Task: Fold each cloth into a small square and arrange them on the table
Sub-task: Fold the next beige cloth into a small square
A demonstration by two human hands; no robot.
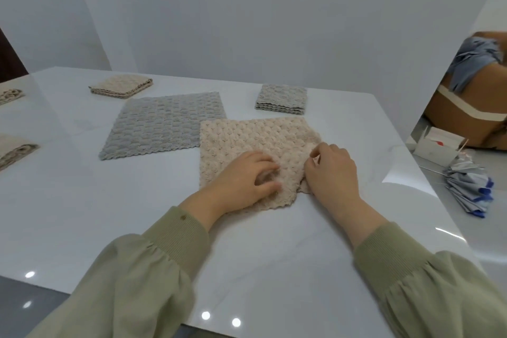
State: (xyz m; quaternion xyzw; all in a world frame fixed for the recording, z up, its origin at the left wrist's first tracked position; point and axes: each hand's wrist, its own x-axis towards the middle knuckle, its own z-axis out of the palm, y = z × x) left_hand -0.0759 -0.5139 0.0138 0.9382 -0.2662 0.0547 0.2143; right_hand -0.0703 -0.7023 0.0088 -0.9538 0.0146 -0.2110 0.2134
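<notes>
The beige cloth lies spread on the white surface right in front of the person, its far corner overlapping a flat grey cloth. The left hand claws into its middle with curled fingers. The right hand seems to pinch a raised fold at its right side, though blur hides the fingertips.

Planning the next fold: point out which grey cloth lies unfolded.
The large grey cloth spread flat mid-table. The small grey cloth farther right is already folded into a layered square.
</notes>
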